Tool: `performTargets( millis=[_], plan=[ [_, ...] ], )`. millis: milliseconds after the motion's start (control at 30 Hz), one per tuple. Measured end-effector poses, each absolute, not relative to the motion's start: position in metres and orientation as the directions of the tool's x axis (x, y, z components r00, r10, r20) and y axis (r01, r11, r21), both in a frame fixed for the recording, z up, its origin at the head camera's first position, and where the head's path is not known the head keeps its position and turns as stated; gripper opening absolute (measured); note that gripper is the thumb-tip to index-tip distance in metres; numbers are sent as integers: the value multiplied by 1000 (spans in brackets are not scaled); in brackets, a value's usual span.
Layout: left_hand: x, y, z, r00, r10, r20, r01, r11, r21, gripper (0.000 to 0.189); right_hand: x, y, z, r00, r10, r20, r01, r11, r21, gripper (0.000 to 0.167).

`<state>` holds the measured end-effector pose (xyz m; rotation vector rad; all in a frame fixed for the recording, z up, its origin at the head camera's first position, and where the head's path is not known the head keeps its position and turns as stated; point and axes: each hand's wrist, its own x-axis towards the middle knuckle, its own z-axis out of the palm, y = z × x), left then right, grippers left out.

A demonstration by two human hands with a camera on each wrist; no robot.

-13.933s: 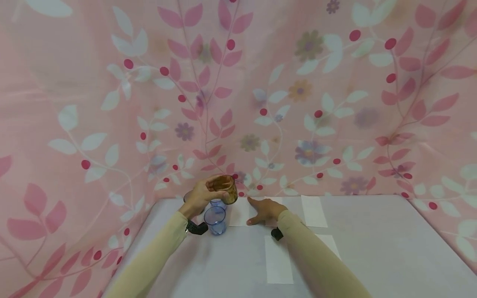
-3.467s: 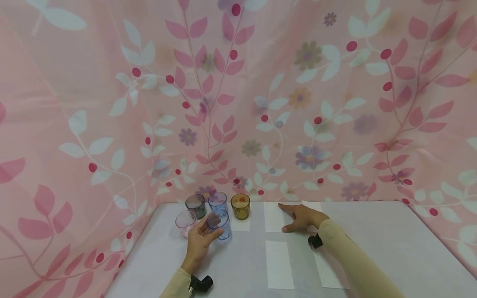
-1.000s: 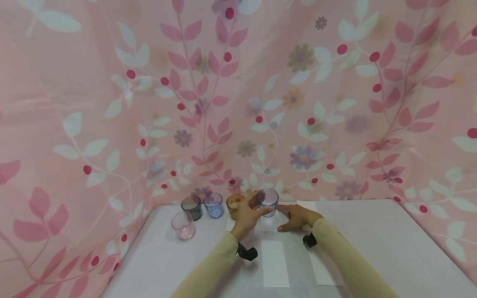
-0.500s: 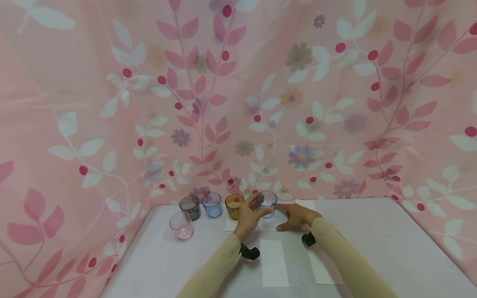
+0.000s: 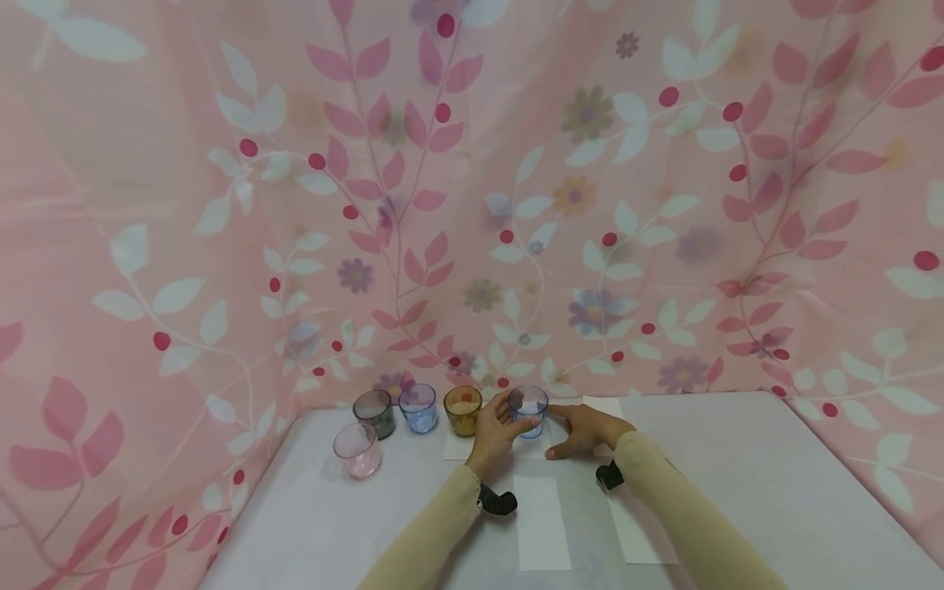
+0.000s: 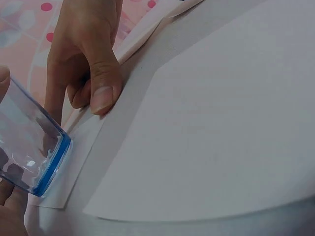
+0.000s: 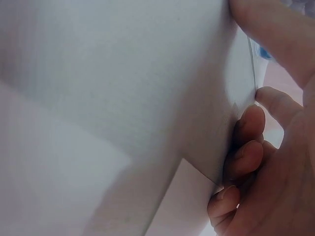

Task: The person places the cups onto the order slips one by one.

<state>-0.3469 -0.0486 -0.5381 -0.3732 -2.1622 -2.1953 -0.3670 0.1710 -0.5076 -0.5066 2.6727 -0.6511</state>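
Note:
My left hand (image 5: 494,434) holds a clear blue-tinted glass (image 5: 528,416) upright, thumb on the near side and fingers behind. The glass is low over a white paper strip (image 5: 528,451) at the table's back edge. In the left wrist view its thick blue base (image 6: 53,164) is close to the paper. Just right of the glass, my right hand (image 5: 586,430) rests at that strip, index finger and thumb spread, the other fingers bent under; it grips nothing. Left of my left hand, an amber glass (image 5: 464,414) stands on another paper strip (image 5: 456,448).
A second blue glass (image 5: 419,410), a dark grey-green glass (image 5: 374,415) and a pink glass (image 5: 358,453) stand at the table's back left. More paper strips lie in front (image 5: 542,524), under the right forearm (image 5: 643,533) and at the back (image 5: 606,404). A floral curtain (image 5: 472,188) hangs behind.
The left hand has put the amber glass on a strip, then carried a blue glass rightward from the group. In the last second that glass came down slightly. The right hand moved right earlier.

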Motion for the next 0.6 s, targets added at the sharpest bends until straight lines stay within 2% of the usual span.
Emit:
performTargets(
  millis=[600],
  plan=[
    [-352,-45,-552,-966,110,232,233,-4,972,72,-366,172,-509,-873,-428,-233,-269,822,-503,102]
  ],
)
